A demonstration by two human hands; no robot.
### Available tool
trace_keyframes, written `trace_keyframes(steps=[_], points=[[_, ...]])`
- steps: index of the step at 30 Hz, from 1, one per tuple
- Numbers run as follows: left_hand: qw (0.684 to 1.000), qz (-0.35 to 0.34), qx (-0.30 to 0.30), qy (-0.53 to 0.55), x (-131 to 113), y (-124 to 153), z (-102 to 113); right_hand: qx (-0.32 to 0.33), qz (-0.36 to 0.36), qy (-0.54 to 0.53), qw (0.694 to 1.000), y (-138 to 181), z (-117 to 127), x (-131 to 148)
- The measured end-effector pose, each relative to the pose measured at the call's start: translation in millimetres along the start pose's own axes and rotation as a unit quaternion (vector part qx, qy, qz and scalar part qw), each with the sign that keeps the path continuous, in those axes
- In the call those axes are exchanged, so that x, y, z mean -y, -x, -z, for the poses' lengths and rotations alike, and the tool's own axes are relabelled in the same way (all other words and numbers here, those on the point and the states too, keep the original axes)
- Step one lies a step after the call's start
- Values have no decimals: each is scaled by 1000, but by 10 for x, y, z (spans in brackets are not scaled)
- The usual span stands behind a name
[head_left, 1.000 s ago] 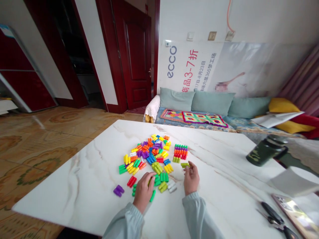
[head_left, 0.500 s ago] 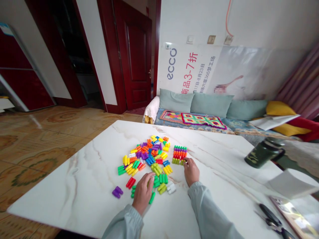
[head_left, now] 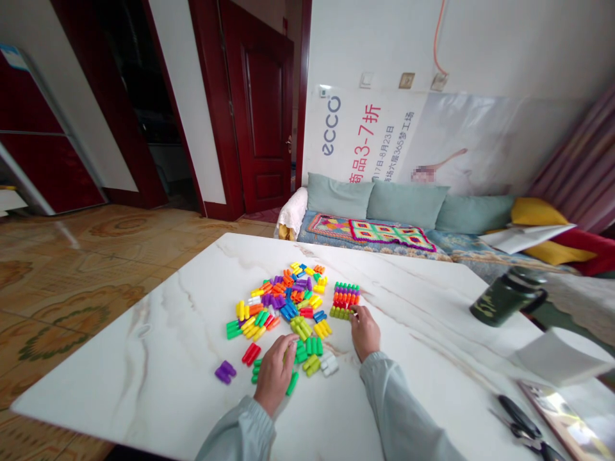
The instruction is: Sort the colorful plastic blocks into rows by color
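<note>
A heap of small coloured plastic blocks (head_left: 288, 307) lies on the white marble table (head_left: 408, 333). To its right stands a joined slab of blocks (head_left: 346, 297) in green, purple, orange and red rows, with a lime row at its near edge. My right hand (head_left: 365, 331) reaches to that lime row, fingertips pinched against a lime block. My left hand (head_left: 275, 371) rests curled over loose green and lime blocks near the table's front; its fingers are closed on something I cannot make out.
A purple block (head_left: 223, 371) and a red block (head_left: 251, 353) lie apart at the left. A dark green bottle (head_left: 507, 297) lies on its side at the right. A white box (head_left: 557, 358), scissors (head_left: 521, 422) and a book (head_left: 567, 416) sit near the right corner. A sofa (head_left: 384, 218) stands behind.
My right hand carried a lime block forward from the table's middle to the near edge of the joined slab. My left hand stayed on the loose blocks.
</note>
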State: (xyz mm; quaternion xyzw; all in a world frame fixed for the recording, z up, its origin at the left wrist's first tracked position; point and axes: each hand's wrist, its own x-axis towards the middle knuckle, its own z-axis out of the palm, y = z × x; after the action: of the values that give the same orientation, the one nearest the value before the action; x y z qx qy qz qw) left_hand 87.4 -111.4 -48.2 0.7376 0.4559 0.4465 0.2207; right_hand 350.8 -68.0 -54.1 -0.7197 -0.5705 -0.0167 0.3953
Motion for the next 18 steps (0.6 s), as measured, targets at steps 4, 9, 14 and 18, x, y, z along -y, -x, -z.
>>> trace_keyframes(steps=[4, 9, 14, 18], points=[[1000, 0, -1, 13, 8, 5, 3, -47, -1, -26, 999, 120, 47, 157], [999, 9, -10, 32, 17, 36, 7, 59, 96, -204, 972, 585, 90, 754], [999, 23, -8, 34, 15, 66, 13, 176, 152, -267, 935, 906, 86, 1297], [999, 20, 8, 36, 8, 71, 16, 184, 147, -290, 928, 921, 29, 1410]])
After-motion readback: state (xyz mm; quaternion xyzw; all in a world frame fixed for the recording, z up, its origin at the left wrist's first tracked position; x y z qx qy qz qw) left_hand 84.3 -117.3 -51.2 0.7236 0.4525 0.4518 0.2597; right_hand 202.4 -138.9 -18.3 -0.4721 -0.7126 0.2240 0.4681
